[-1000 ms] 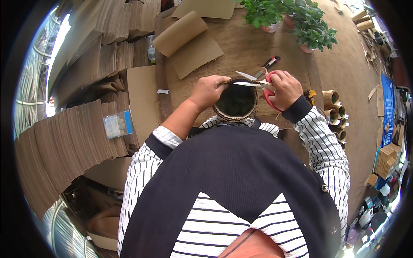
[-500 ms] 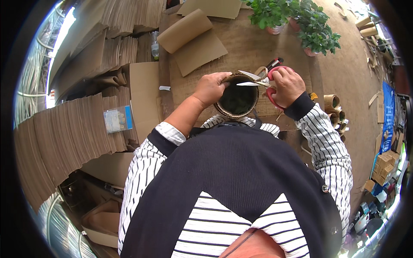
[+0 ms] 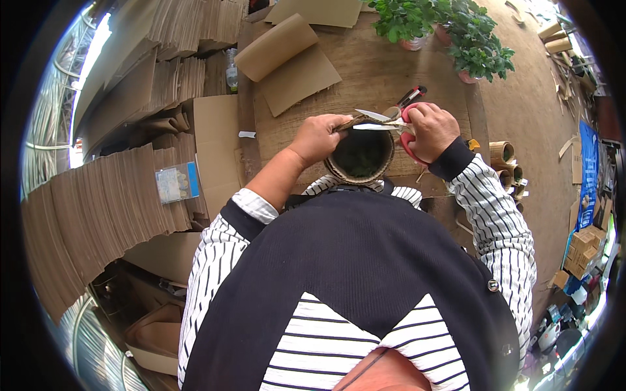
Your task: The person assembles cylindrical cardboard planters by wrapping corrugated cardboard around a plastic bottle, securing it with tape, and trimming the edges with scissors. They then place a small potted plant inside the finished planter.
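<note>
A round cardboard tube (image 3: 357,171) stands at the table's near edge, its open top facing me and its inside dark green. My left hand (image 3: 319,138) pinches the tube's far left rim between thumb and fingers. In my right hand (image 3: 433,132) are scissors (image 3: 407,135) with red handles, gripped by the loops. Their parted blades reach left across the far rim, one above the cardboard edge and one over the opening. A curled strip of cardboard (image 3: 393,114) stands up beside the blades. Just beyond lies a red and black utility knife (image 3: 412,96).
On the wooden table (image 3: 365,72) rests a partly rolled cardboard sheet (image 3: 287,65). Potted green plants (image 3: 479,49) stand at the far right. Large stacks of cardboard (image 3: 98,215) fill the left side. Several cardboard tubes (image 3: 502,153) sit right of the table, past a yellow object (image 3: 473,144).
The scissors have shifted slightly left and down along the rim. Their blades remain apart. My left hand keeps its pinch on the rim, and the view has moved a little.
</note>
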Available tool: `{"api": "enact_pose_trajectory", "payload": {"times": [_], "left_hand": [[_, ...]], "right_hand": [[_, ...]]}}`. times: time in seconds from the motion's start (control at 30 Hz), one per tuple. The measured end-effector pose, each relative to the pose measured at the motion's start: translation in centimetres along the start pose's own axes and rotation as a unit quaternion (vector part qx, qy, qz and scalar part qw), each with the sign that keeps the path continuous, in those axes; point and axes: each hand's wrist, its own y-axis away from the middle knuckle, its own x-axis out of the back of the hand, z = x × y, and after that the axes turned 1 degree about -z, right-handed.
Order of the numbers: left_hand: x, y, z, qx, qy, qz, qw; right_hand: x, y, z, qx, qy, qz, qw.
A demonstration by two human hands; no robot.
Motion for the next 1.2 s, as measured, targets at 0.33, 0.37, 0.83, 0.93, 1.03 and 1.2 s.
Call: {"api": "enact_pose_trajectory", "payload": {"times": [0.33,0.37,0.83,0.93,1.03,1.2], "left_hand": [[-0.7,1.2,-1.4,0.011,-0.013,0.052,0.999],[-0.9,1.0,-0.8,-0.001,-0.024,0.046,0.999],[-1.3,0.2,0.1,0.044,0.053,-0.001,0.998],[-1.6,0.5,0.5,0.047,0.069,-0.009,0.996],[-2.1,0.7,0.6,0.054,0.073,-0.021,0.996],[-2.2,1.0,1.0,0.052,0.062,-0.033,0.996]], "right_hand": [[0.4,0.3,0.7,0.000,-0.012,0.001,1.000],[0.9,-0.1,0.4,0.021,-0.007,0.013,1.000],[0.1,1.4,1.5,0.040,-0.041,-0.019,0.998],[0.1,0.6,1.1,0.072,-0.027,0.005,0.997],[0.2,0.6,0.8,0.085,-0.013,0.022,0.996],[-0.8,1.9,1.8,0.068,-0.050,-0.008,0.996]]}}
